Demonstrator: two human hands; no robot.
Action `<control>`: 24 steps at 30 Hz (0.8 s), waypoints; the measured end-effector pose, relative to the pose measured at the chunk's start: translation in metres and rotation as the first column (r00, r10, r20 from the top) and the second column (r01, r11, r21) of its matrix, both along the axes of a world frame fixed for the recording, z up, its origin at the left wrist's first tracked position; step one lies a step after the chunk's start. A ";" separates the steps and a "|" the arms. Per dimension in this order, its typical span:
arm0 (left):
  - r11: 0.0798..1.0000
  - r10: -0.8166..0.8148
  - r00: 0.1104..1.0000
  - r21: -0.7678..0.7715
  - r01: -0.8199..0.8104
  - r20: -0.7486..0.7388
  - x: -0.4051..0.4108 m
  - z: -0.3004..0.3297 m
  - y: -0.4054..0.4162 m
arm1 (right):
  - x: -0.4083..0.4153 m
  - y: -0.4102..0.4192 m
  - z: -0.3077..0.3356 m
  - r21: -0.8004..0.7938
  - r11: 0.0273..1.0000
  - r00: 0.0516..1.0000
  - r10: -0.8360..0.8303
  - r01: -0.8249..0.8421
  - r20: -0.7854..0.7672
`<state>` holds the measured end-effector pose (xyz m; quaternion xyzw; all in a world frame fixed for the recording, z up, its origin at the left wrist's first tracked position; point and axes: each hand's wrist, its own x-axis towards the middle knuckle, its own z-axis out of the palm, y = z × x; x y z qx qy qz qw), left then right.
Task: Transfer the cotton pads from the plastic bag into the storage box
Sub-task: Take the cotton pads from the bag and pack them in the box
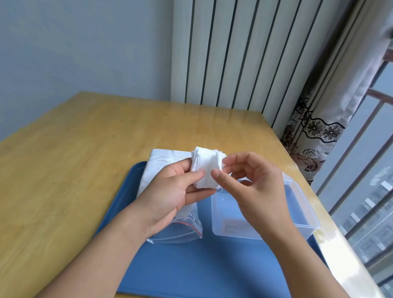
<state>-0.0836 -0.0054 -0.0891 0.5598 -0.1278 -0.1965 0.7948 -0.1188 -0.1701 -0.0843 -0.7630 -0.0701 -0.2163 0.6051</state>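
A stack of white cotton pads (205,168) is held up above the blue tray (212,274), between both hands. My left hand (175,191) grips the stack from the left, thumb across its front. My right hand (252,188) pinches the stack's right edge with thumb and forefinger. Below my left hand lies the clear plastic zip bag (180,228) with a red seal line, still holding white pads (161,166) at its far end. The clear storage box (304,211) stands open on the tray under my right hand; I see no pads in the part that shows.
The tray lies on a yellow wooden table (52,168), near its right edge. Behind the table are a white ribbed radiator (240,43) and a patterned curtain (317,126). A window with a metal railing (375,158) runs along the right.
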 end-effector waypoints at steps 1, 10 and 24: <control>1.000 0.000 1.000 0.013 0.000 0.010 0.000 -0.001 0.000 | 0.000 0.000 -0.001 -0.019 1.000 1.000 0.000 0.000 -0.002; 0.999 -0.044 0.998 -0.029 0.043 -0.034 0.000 0.002 0.003 | 0.002 0.002 -0.006 -0.141 0.990 1.000 0.007 -0.005 0.013; 1.000 0.002 1.000 0.008 -0.002 -0.007 -0.004 0.005 0.000 | 0.003 -0.001 -0.004 -0.265 0.951 0.970 -0.102 0.160 0.219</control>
